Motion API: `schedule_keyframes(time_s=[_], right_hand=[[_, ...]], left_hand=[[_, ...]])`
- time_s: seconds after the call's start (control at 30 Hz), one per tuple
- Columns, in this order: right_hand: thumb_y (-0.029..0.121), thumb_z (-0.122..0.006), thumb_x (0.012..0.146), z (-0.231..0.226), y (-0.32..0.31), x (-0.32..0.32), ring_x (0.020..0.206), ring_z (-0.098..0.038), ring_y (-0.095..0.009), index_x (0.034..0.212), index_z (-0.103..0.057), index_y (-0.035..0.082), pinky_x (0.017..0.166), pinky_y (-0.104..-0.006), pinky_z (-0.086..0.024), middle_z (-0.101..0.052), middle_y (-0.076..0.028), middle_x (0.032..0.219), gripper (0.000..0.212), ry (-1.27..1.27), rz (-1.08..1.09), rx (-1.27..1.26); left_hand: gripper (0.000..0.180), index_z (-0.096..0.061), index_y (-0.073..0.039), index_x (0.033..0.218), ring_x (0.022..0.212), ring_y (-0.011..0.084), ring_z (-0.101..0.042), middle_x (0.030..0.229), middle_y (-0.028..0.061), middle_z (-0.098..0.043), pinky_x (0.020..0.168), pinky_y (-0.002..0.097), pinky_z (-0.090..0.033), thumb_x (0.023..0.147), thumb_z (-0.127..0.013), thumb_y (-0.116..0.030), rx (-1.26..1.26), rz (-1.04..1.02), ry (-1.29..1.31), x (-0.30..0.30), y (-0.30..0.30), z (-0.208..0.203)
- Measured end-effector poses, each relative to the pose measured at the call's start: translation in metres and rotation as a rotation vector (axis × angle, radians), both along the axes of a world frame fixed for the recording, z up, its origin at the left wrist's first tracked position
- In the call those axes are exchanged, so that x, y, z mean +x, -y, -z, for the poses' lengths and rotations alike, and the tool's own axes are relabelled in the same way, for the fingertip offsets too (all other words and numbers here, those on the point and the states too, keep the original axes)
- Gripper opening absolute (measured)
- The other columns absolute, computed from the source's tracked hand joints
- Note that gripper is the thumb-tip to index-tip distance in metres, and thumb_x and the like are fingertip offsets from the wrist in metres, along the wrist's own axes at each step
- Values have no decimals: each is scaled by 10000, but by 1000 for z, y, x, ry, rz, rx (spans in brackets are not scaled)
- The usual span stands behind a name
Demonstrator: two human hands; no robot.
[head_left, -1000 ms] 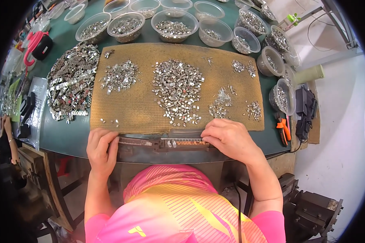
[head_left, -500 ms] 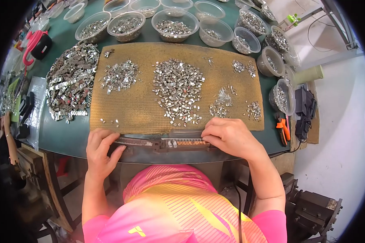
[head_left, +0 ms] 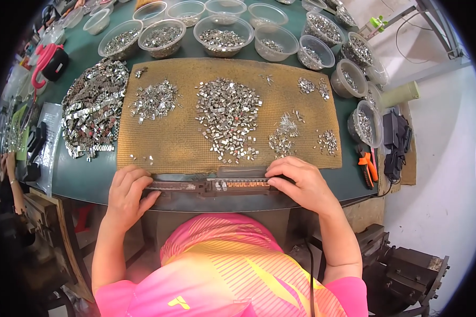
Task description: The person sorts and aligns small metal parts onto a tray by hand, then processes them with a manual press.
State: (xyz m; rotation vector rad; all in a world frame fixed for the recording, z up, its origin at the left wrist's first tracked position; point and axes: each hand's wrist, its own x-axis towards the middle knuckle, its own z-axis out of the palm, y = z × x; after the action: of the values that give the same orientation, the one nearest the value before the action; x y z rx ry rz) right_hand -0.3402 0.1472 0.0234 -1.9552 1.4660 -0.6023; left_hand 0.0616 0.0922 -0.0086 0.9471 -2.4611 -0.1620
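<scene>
A long dark metal jig (head_left: pixel 203 188) lies along the front edge of the table. Small silver links (head_left: pixel 220 185) sit in the left part of its slotted row, and coppery slots run to the right. My left hand (head_left: pixel 128 194) is closed around the jig's left end, thumb below and fingers above. At the right end, my right hand (head_left: pixel 303 185) grips it between thumb and forefinger; the other fingers are curled. Beyond the jig, a brown textured mat (head_left: pixel 188 142) carries a large heap of metal links (head_left: pixel 228 119) and smaller heaps of silver pieces (head_left: pixel 155 100).
A mound of metal watch-band strips (head_left: pixel 92 108) lies left of the mat. Clear plastic tubs (head_left: pixel 223 38) of small parts line its back and right. Orange-handled pliers (head_left: pixel 367 168) and a black power adapter (head_left: pixel 394 132) lie at the right. A bench vise (head_left: pixel 407 277) stands lower right.
The view has shifted slightly. My right thumb and forefinger have parted a little at the jig's right end; my left hand keeps its hold on the left end.
</scene>
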Motion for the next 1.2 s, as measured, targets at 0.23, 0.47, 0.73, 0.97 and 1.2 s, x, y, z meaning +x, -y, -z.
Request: schedule_keyframes(time_s=[0.23,0.47,0.73,0.97,1.2], right_hand=[[155,-769,874,4,-6,7,1018,-681,-295,1051,-695,72,866,-386,-534,-713,-75,1089,209,-152,23,-171],[126,-767,862,1,-2,17,975,-687,-328,975,-715,52,848,-418,-538,-718,-117,1014,144,-14,55,-134],[13,-738,826,-2,-40,-3,884,-673,-335,953,-737,9,788,-402,-536,-702,-133,941,127,-60,107,-192],[107,-762,833,-5,-32,0,952,-656,-338,1027,-713,73,833,-433,-534,-687,-118,1004,203,-332,100,-279],[154,-772,873,-8,-32,-14,833,-692,-289,1028,-674,74,720,-392,-540,-695,-104,892,200,-61,134,-27]], left_hand=[[470,-594,-60,1014,876,330,-648,979,106,-645,733,435,-542,659,-898,-116,-50,141,-91,-3,-3,-33],[297,-744,-75,975,918,300,-686,978,97,-672,782,407,-580,886,-775,-356,59,466,-296,-41,-3,-46],[265,-579,-37,863,878,291,-563,897,102,-543,763,405,-484,798,-729,-245,-79,515,-512,-176,-23,-7],[276,-662,-75,943,882,314,-599,885,114,-597,784,447,-515,809,-739,-303,138,439,-160,-167,-1,-7],[512,-708,-45,1188,833,298,-587,931,84,-621,726,404,-502,744,-861,-249,86,103,-112,-111,3,-7]])
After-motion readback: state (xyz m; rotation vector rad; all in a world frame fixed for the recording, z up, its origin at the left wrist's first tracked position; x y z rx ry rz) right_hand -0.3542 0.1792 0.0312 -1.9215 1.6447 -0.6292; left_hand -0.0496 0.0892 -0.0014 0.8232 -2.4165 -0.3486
